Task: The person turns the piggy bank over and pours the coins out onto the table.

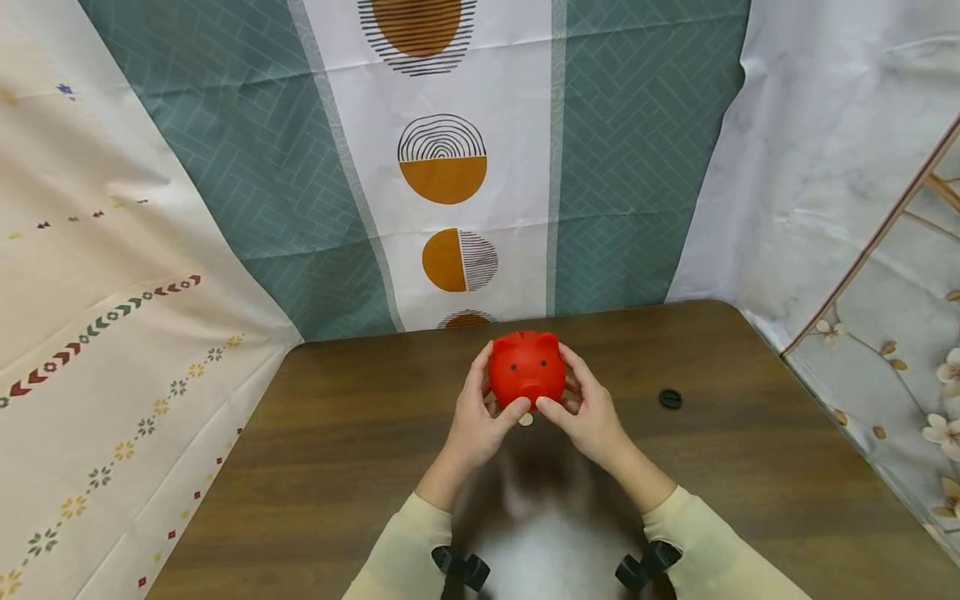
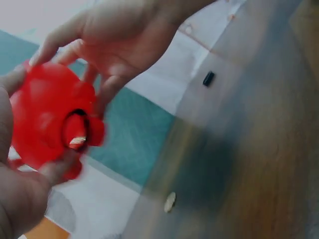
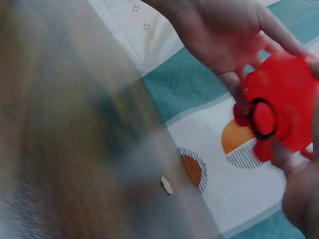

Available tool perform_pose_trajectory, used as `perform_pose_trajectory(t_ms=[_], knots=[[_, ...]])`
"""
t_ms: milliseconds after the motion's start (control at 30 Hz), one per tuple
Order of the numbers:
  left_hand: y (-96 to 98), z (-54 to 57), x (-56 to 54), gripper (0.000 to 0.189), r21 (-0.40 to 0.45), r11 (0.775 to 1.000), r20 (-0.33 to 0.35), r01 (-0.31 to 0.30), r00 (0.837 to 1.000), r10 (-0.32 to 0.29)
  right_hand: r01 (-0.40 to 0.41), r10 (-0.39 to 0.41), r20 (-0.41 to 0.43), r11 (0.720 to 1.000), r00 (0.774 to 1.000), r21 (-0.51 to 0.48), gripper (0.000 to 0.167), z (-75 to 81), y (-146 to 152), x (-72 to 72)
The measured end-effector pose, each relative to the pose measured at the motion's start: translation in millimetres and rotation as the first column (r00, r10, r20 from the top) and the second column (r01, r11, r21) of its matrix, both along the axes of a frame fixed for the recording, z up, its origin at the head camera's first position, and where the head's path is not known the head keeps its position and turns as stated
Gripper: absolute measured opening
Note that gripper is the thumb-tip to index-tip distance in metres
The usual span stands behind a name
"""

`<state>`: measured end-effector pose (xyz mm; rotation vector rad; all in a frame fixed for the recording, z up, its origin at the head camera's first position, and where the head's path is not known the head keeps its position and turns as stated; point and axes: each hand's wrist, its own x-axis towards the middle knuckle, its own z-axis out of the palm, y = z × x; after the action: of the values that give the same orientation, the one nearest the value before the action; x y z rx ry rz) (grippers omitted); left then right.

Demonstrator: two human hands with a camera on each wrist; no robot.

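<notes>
A red piggy bank (image 1: 527,367) is held up between both hands over the wooden table, its snout towards the head camera. My left hand (image 1: 478,417) grips one side and my right hand (image 1: 592,410) the other, with thumbs low near the snout. In the left wrist view the underside shows a round, black-rimmed hole, with a gold-coloured coin (image 2: 77,141) visible inside it. Another coin (image 2: 170,202) lies on the tabletop below. A small black round plug (image 1: 671,398) rests on the table right of the right hand.
The brown wooden table (image 1: 360,433) runs back to a patterned green and white cloth (image 1: 630,167). Printed white cloths hang at the left and right sides. Black straps with camera mounts sit on both wrists.
</notes>
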<state>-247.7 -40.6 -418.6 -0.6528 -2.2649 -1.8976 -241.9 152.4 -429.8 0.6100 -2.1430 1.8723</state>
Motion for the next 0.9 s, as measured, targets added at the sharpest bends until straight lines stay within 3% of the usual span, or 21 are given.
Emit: perform_pose_trajectory(t_ms=[200, 333, 467, 567, 633, 700, 833, 900], knots=[[-2.5, -10.5, -3.7, 0.076, -0.029, 1.000, 0.150, 0.005, 0.989, 0.000, 0.013, -0.023, 0.165, 0.998, 0.986, 0.058, 0.072, -4.3, -2, -0.1], [-2.2, -14.1, -2.9, 0.076, -0.022, 1.000, 0.152, 0.002, 0.988, 0.001, 0.028, -0.044, 0.195, 0.996, 0.980, 0.081, 0.072, -6.9, -3, 0.1], [-0.4, -13.6, 0.2, 0.076, 0.015, 1.000, 0.113, 0.021, 0.993, -0.022, 0.031, -0.046, 0.163, 0.995, 0.986, 0.092, 0.072, -5.8, -2, 2.3], [1.8, -6.5, 5.5, 0.080, 0.061, 0.997, 0.019, 0.054, 0.998, -0.056, 0.025, -0.027, 0.034, 0.997, 0.999, 0.068, 0.075, 1.8, 0, 7.8], [3.4, 1.5, 8.4, 0.080, 0.076, 0.995, -0.015, 0.064, 0.998, -0.063, 0.014, -0.014, 0.006, 0.999, 1.000, 0.043, 0.076, 7.5, 1, 8.8], [4.4, 9.0, 10.2, 0.079, 0.061, 0.997, 0.003, 0.052, 0.999, -0.052, 0.015, -0.017, 0.037, 0.999, 0.999, 0.051, 0.075, 10.7, 1, 7.6], [4.0, 18.8, 14.2, 0.074, -0.003, 0.999, 0.131, 0.040, 0.991, -0.039, 0.013, -0.035, 0.225, 0.995, 0.974, 0.098, 0.072, 6.8, 2, 2.6], [2.8, 21.9, 15.8, 0.075, -0.021, 0.999, 0.162, 0.046, 0.986, -0.042, 0.008, -0.038, 0.248, 0.993, 0.968, 0.118, 0.073, 4.2, 1, 1.0]])
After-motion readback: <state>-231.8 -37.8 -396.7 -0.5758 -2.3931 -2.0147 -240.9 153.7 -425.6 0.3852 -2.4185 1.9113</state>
